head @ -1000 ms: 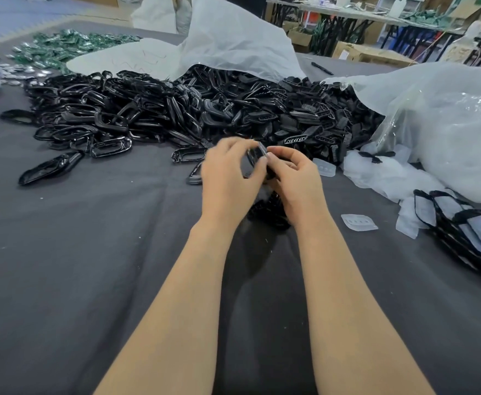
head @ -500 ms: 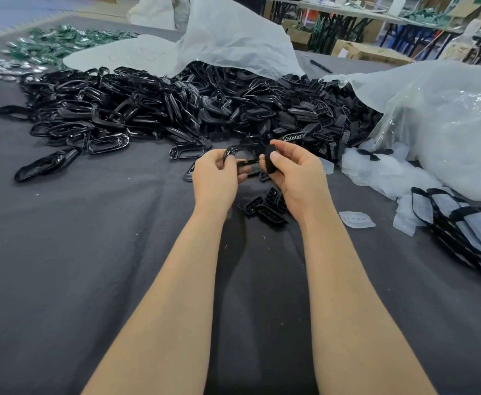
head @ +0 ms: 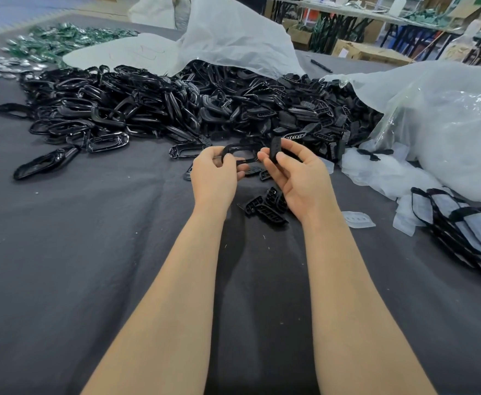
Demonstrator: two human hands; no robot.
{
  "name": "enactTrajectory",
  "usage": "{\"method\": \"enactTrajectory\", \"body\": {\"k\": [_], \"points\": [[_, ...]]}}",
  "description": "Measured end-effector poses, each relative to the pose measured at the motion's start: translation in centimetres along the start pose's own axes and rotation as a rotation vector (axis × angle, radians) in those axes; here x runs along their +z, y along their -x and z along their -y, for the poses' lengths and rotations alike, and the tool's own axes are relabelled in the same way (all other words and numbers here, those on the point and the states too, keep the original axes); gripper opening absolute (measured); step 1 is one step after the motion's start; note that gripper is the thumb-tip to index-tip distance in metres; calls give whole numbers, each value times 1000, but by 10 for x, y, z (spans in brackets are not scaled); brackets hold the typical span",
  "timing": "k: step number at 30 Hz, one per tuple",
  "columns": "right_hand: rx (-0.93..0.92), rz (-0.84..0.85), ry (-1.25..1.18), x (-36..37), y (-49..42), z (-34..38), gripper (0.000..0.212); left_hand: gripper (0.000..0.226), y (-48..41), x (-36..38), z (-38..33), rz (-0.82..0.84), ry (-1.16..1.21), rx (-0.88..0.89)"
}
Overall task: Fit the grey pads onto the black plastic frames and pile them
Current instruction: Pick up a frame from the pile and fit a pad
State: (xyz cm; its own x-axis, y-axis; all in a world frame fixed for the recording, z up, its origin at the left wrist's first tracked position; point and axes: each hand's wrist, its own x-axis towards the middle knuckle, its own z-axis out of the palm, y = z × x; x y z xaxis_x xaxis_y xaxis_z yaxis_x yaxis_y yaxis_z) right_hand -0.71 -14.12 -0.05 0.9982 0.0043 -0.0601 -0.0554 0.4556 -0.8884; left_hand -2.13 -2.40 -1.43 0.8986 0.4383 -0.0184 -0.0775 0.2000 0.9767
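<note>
Grey cloth covers the whole bench (head: 62, 252), dark and a bit linty. Across the far half sprawls a huge heap of black frames (head: 176, 104), glossy loops on the left side and smaller slotted bits mixed in toward the right. A white bag (head: 233, 38) droops over the back of the heap, and a crinkly clear plastic bag (head: 447, 132) sits at the right end of it. Down at the right edge there's a pile of finished frames (head: 461, 223), pale pads already seated inside the black rims, overlapping each other like shingles.

Both hands are up over the middle of the bench, just in front of the heap. The left hand (head: 213, 178) grips a single black frame (head: 239, 151) by its near end, fingers curled round the rim. The right hand (head: 299, 178) pinches a small black piece (head: 275, 148) upright between thumb and fingertips, right beside the frame's other end. Under the hands lies a little cluster of black inserts (head: 265, 208), and one loose grey pad (head: 359, 219) lies flat on the cloth just right of the right wrist.
</note>
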Motion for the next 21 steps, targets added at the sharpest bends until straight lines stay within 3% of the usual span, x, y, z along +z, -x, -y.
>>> {"method": "enactTrajectory", "body": {"k": [4, 13, 18, 21], "points": [[58, 24, -49, 0, 3, 3, 16, 29, 0, -1, 0, -12, 13, -14], [6, -52, 34, 0, 5, 2, 19, 26, 0, -1, 1, 9, -12, 0], [-2, -77, -40, 1, 4, 5, 21, 27, -1, -1, 1, 4, -31, 0], [-98, -82, 185, 2, 2, 1, 21, 27, -1, -1, 1, 13, -41, 7]]}}
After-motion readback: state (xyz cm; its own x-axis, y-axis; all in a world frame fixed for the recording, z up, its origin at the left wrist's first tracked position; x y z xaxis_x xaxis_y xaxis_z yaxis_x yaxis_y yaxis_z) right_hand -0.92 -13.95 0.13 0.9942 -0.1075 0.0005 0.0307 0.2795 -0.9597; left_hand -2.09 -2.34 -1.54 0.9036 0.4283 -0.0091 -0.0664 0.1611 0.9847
